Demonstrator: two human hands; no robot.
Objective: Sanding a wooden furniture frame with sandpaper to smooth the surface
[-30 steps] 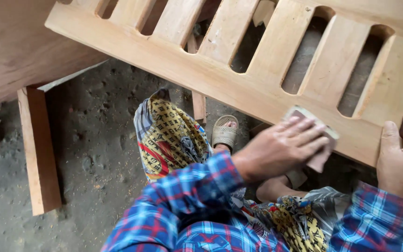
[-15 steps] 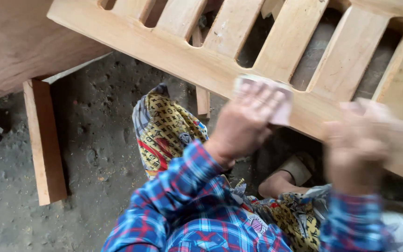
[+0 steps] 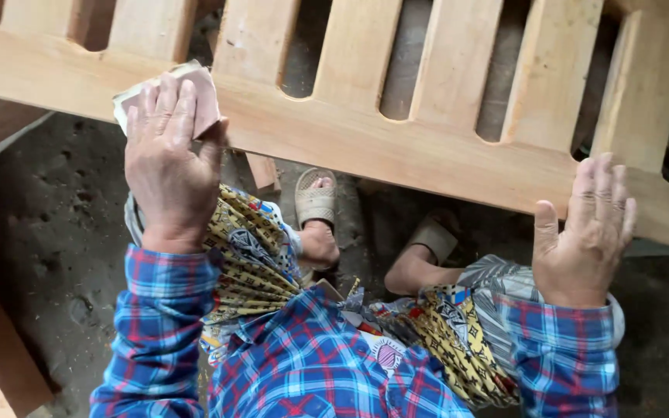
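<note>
Sandpaper block (image 3: 195, 97) sits pinned under my left hand (image 3: 168, 159), fingers flat over it, pressing it onto the lower rail of the slatted wooden panel (image 3: 396, 147). My right hand (image 3: 586, 232) lies well apart along the same rail, palm down and fingers spread wide on the wood, holding nothing. Below the grip I see patterned yellow cloth (image 3: 245, 255) over my knees and two sandalled feet (image 3: 315, 205) on the dusty floor (image 3: 48, 224).
</note>
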